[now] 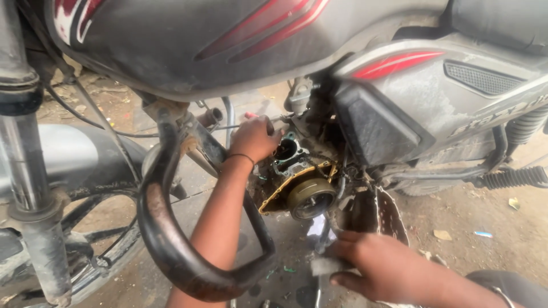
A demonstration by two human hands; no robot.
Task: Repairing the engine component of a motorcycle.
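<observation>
Seemingly everything here is arranged around access to the opened engine of a grey and red motorcycle, seen from the head camera, the only view.

The left hand reaches up past the crash guard, under the tank, and is curled tight around a tool with a red tip at the top of the engine. The arm threads between guard and frame because that is the only gap leading to that spot. What the tool bears on is hidden behind the knuckles.

Just right of that hand sits a round open bore, and below it a round metal rotor stands exposed, ringed by a yellowish gasket edge where a side cover is off.

The right hand lies low, near the ground under the engine, fingers half closed on a pale rag or pad; I cannot tell how firmly it grips. It seems kept close so the piece is ready by the opening.

The front wheel and fork fill the left edge, and bare dirt with scraps lies to the right.
</observation>
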